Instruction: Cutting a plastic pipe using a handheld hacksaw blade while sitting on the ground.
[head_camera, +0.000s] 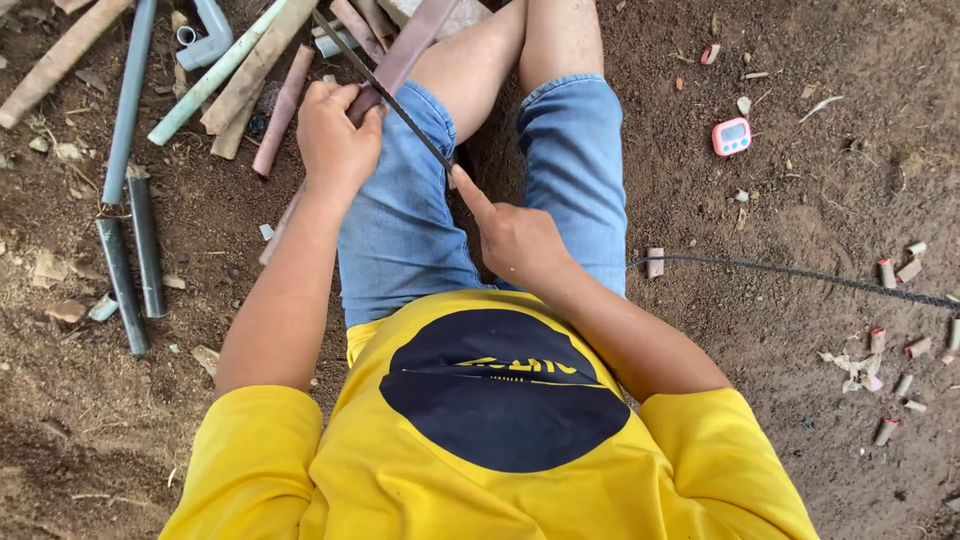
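I sit on bare earth in denim shorts and a yellow shirt. My left hand (337, 135) is closed around a long brownish pipe (402, 55) that lies slanted across my left thigh. My right hand (515, 240) grips the near end of a thin dark saw blade (385, 95), index finger stretched along it. The blade runs up and to the left and crosses the pipe just beyond my left hand's fingers.
Grey, green and brown pipes (125, 110) lie piled on the ground at the upper left. Several short cut pipe pieces (880, 345) are scattered at the right. A pink timer (731, 136) and a dark cable (800, 273) lie on the soil.
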